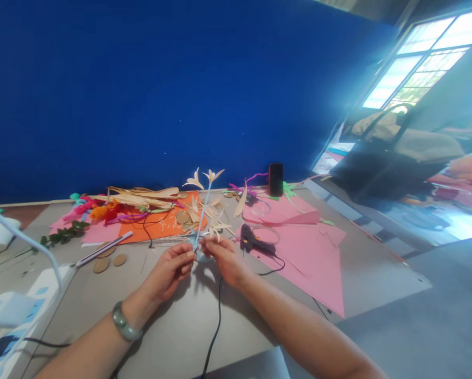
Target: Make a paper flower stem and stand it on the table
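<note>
Light blue stem (204,210) held near upright, pale bloom (212,176) on top

We hold the stem in front of us, over the middle of the bench (168,337). Its long axis runs steeply upward with a slight lean to our right, so the lower end sits down at our fingers and the upper end points up, towards the blue wall (160,95). The bloom spreads its petals at that upper end; a second pale bloom (193,180) shows just to its left, and we cannot tell whether it joins the same stem.

Our left grip (173,266) is closed, thumb and forefinger pinching the stem near its foot, so nearly all the visible length rises above the fingers. Our right grip (227,258) is just beside it, fingertips bunched close to the stem's foot; we cannot tell whether they pinch anything. The stem stands between our two grips, nearer the left fingertips.

Beyond our fingers, pale dried strips (141,199) lie across an orange sheet (159,226). To the right, a black glue gun (255,242) lies on pink paper (318,263), and a dark phone (275,179) stands upright near the wall.
</note>
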Motion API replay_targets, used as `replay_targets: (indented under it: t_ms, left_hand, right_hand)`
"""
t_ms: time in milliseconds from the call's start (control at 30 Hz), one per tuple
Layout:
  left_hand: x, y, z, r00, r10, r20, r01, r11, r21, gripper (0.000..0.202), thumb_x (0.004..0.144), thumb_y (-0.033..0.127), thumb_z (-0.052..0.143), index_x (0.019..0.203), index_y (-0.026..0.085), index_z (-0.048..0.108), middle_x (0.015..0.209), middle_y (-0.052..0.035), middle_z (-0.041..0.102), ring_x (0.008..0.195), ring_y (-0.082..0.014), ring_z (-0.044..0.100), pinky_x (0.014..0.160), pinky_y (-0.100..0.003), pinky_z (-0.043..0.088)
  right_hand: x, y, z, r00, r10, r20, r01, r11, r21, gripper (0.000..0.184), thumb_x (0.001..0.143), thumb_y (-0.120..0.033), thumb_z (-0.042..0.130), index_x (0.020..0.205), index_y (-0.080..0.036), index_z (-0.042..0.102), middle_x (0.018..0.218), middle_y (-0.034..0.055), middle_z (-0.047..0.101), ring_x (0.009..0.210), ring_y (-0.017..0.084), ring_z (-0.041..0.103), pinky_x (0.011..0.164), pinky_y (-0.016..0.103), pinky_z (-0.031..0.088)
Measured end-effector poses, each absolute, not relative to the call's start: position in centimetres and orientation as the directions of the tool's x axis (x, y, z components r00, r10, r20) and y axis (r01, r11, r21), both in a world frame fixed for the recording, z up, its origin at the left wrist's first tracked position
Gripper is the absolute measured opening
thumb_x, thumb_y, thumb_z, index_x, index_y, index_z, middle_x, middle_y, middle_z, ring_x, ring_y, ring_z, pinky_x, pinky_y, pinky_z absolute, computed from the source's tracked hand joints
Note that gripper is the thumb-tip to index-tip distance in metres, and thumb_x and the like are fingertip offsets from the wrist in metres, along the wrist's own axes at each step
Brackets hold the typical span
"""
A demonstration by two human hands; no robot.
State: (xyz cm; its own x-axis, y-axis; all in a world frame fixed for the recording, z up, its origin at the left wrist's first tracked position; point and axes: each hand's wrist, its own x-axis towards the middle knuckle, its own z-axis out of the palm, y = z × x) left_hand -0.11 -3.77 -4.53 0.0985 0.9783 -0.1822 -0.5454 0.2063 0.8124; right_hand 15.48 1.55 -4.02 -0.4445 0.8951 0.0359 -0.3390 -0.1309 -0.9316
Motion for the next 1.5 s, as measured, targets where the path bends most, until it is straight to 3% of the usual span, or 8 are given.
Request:
replay_targets:
  t_ms: [333,433,500,567,833,1000,1267,1500]
  left_hand:
    - [-0.1,-3.5,-4.8,-0.017,0.986,-0.169,-0.543,0.133,0.829,0.024,0.065,0.024,0.079,0.080,0.014,0.063,0.066,0.0028,0.058,0.044,-0.0013,0.039,0.038,-0.013,0.025]
    - [0.0,-3.6,-4.7,0.002,0.985,-0.172,-0.542,0.146,0.828,0.024,0.066,0.024,0.079,0.081,0.014,0.063,0.065,0.0025,0.059,0.044,-0.0015,0.039,0.038,-0.013,0.025]
    - [0.0,-3.7,-4.6,0.035,0.984,-0.175,-0.535,0.166,0.828,0.023,0.067,0.025,0.078,0.079,0.014,0.063,0.064,0.0022,0.060,0.042,-0.0014,0.037,0.038,-0.014,0.024]
    - [0.0,-3.8,-4.5,0.071,0.982,-0.174,-0.516,0.185,0.836,0.023,0.067,0.027,0.078,0.078,0.014,0.063,0.062,0.0020,0.059,0.041,-0.0015,0.035,0.038,-0.015,0.022]
    - [0.1,-4.0,-5.0,0.117,0.973,-0.201,-0.401,0.231,0.887,0.023,0.070,0.030,0.076,0.083,0.014,0.066,0.065,0.0004,0.064,0.043,-0.0018,0.036,0.040,-0.017,0.018]
    - [0.1,-4.1,-4.4,0.067,0.983,-0.169,-0.376,0.182,0.908,0.025,0.066,0.031,0.077,0.079,0.014,0.066,0.065,-0.0007,0.065,0.044,-0.0029,0.039,0.043,-0.018,0.024]
    - [0.1,-3.7,-4.1,-0.067,0.987,-0.147,-0.295,0.121,0.948,0.032,0.061,0.037,0.081,0.073,0.015,0.060,0.045,0.0088,0.046,0.037,-0.0029,0.030,0.038,-0.018,0.017]
    - [-0.1,-3.8,-3.8,0.119,0.976,-0.181,-0.370,0.213,0.904,0.026,0.072,0.036,0.073,0.072,0.014,0.058,0.049,0.0074,0.045,0.040,-0.0021,0.030,0.040,-0.017,0.016]
  right_hand:
    - [15.5,1.4,-3.6,-0.494,0.869,0.037,-0.401,-0.190,-0.896,0.023,0.071,-0.032,0.071,0.062,-0.018,0.055,0.057,-0.0026,0.052,0.055,0.011,0.045,0.057,0.024,0.037]
    - [15.5,1.5,-3.8,-0.472,0.882,0.021,-0.404,-0.195,-0.894,0.021,0.063,-0.022,0.077,0.072,-0.019,0.059,0.063,-0.0036,0.055,0.057,0.010,0.048,0.061,0.024,0.039]
    - [15.5,1.6,-3.9,-0.484,0.875,0.017,-0.402,-0.205,-0.892,0.029,0.060,-0.018,0.077,0.086,-0.020,0.063,0.071,-0.0026,0.060,0.063,0.011,0.053,0.066,0.024,0.041]
    - [15.5,1.6,-4.0,-0.503,0.864,0.010,-0.382,-0.212,-0.900,0.032,0.062,-0.020,0.076,0.093,-0.019,0.065,0.074,-0.0015,0.062,0.066,0.011,0.056,0.068,0.025,0.042]
    - [15.8,1.6,-4.1,-0.483,0.874,0.057,-0.279,-0.092,-0.956,0.022,0.066,-0.033,0.078,0.070,-0.016,0.065,0.065,-0.0016,0.060,0.058,0.010,0.051,0.063,0.025,0.043]
    - [15.8,1.5,-3.6,-0.512,0.854,0.094,-0.236,-0.035,-0.971,0.020,0.070,-0.034,0.075,0.070,-0.016,0.066,0.065,-0.0013,0.061,0.062,0.011,0.054,0.066,0.025,0.044]
    - [15.8,1.5,-3.9,-0.461,0.883,0.088,-0.170,0.009,-0.985,0.018,0.071,-0.032,0.074,0.072,-0.018,0.064,0.070,-0.0018,0.061,0.065,0.011,0.054,0.070,0.026,0.044]
    - [15.8,1.5,-3.9,-0.550,0.830,0.089,-0.200,-0.028,-0.979,0.021,0.073,-0.035,0.073,0.074,-0.017,0.063,0.069,-0.0010,0.062,0.065,0.012,0.056,0.071,0.027,0.045]
